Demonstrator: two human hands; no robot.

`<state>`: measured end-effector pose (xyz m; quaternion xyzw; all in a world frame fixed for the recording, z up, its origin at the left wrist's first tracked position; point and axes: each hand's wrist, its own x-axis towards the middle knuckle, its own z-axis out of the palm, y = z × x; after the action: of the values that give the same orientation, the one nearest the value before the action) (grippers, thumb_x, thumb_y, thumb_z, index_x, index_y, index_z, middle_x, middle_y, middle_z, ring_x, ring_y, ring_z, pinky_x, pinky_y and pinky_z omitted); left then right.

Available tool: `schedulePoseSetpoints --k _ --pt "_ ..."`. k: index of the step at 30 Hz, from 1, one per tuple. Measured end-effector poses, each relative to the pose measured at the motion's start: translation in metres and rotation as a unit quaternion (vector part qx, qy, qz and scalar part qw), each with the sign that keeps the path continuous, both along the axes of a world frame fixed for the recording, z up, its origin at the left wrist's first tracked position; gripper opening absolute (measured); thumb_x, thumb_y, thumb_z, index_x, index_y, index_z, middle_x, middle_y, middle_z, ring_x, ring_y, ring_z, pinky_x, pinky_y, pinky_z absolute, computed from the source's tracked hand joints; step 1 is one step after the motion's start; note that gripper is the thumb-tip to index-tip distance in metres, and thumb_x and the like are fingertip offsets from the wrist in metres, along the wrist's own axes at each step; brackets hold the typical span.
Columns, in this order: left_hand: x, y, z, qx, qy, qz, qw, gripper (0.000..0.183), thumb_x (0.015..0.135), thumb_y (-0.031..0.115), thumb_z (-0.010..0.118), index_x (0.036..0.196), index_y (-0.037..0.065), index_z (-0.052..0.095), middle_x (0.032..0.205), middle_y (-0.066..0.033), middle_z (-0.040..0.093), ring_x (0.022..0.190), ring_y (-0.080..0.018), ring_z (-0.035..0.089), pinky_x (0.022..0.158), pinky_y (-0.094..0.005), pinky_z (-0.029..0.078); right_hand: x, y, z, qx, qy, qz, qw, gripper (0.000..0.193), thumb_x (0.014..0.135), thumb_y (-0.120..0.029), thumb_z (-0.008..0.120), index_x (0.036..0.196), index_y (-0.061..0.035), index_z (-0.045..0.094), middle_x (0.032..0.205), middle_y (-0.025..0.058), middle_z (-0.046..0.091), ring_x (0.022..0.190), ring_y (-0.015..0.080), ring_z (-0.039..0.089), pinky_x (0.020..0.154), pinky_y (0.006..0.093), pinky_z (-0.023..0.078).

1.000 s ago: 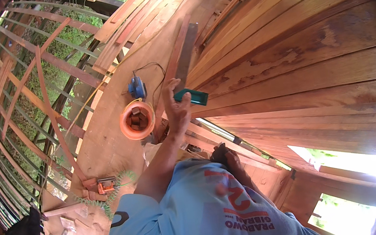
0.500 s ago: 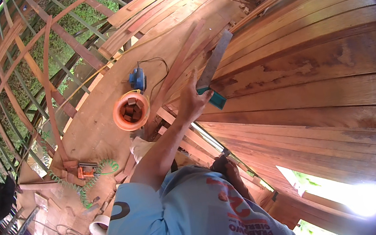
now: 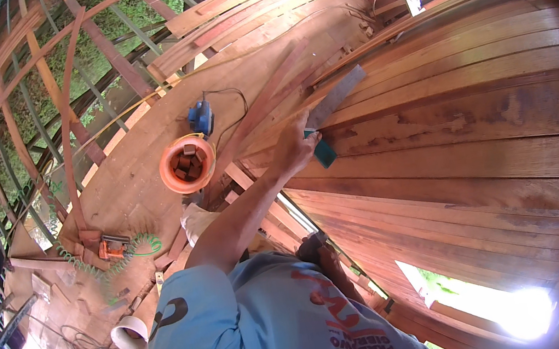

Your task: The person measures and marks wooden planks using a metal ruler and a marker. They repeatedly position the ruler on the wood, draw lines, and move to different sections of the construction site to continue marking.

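My left hand is raised in front of me and grips the teal handle of a handsaw. Its grey blade lies flat against the curved reddish wooden planking and points up to the right. My left forearm runs from the light blue sleeve up to the planks. My right hand is low by my chest, against the edge of a plank. It looks dark, and its fingers are too unclear to read.
An orange bucket of wooden blocks stands on the plank floor, with a blue corded sander beyond it. An orange tool on a green coiled hose lies left. A white cup-like tube sits lower left. Open wooden framing curves around the left.
My left hand has carried the saw up and to the right along the planking, and the blade now points more to the right. The view has swung with it.
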<state>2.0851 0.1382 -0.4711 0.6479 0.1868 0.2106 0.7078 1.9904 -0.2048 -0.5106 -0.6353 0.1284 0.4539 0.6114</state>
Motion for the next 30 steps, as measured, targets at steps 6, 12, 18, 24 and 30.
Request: schedulePoseSetpoints --k 6,12,18,24,30 --pt "-0.001 0.003 0.002 0.078 -0.007 0.008 0.997 0.054 0.094 0.012 0.065 0.142 -0.009 0.052 0.135 -0.0306 0.061 0.129 -0.0418 0.059 0.109 -0.0423 0.045 0.006 0.009 -0.004 0.007 0.004 0.01 1.0 0.053 0.095 -0.034 0.049 0.131 0.0026 0.062 0.109 0.0106 0.069 0.097 0.0186 0.067 0.086 0.0326 0.055" --pt "-0.009 0.041 0.028 0.08 0.074 -0.127 0.986 0.05 0.094 0.016 0.064 0.137 -0.007 0.057 0.115 -0.0249 0.07 0.109 -0.0315 0.069 0.096 -0.0404 0.051 0.013 0.017 -0.007 0.009 0.011 0.018 1.0 0.053 0.095 -0.034 0.049 0.132 0.0025 0.062 0.108 0.0105 0.069 0.097 0.0186 0.067 0.085 0.0327 0.055" --pt "0.004 0.044 0.025 0.04 0.06 -0.115 0.991 0.041 0.093 0.016 0.065 0.127 -0.005 0.059 0.106 -0.0224 0.07 0.097 -0.0295 0.07 0.087 -0.0414 0.052 0.015 0.019 -0.006 0.01 0.01 0.023 1.0 0.053 0.095 -0.034 0.049 0.132 0.0025 0.062 0.108 0.0104 0.069 0.096 0.0186 0.067 0.085 0.0327 0.055" --pt "0.014 0.029 0.014 0.032 0.036 -0.065 0.997 0.035 0.1 0.022 0.061 0.125 -0.002 0.054 0.096 -0.0172 0.068 0.089 -0.0274 0.067 0.083 -0.0407 0.052 0.014 0.017 -0.006 0.012 0.008 0.012 1.0 0.053 0.095 -0.034 0.049 0.132 0.0024 0.062 0.108 0.0103 0.069 0.096 0.0186 0.067 0.085 0.0327 0.055" --pt "0.009 0.036 0.031 0.012 0.137 -0.118 0.984 0.029 0.104 0.027 0.057 0.108 -0.002 0.057 0.078 -0.0141 0.062 0.076 -0.0267 0.064 0.072 -0.0449 0.048 0.015 0.013 -0.007 0.011 0.018 0.002 1.0 0.054 0.095 -0.034 0.05 0.132 0.0023 0.062 0.108 0.0103 0.069 0.095 0.0186 0.067 0.085 0.0327 0.055"
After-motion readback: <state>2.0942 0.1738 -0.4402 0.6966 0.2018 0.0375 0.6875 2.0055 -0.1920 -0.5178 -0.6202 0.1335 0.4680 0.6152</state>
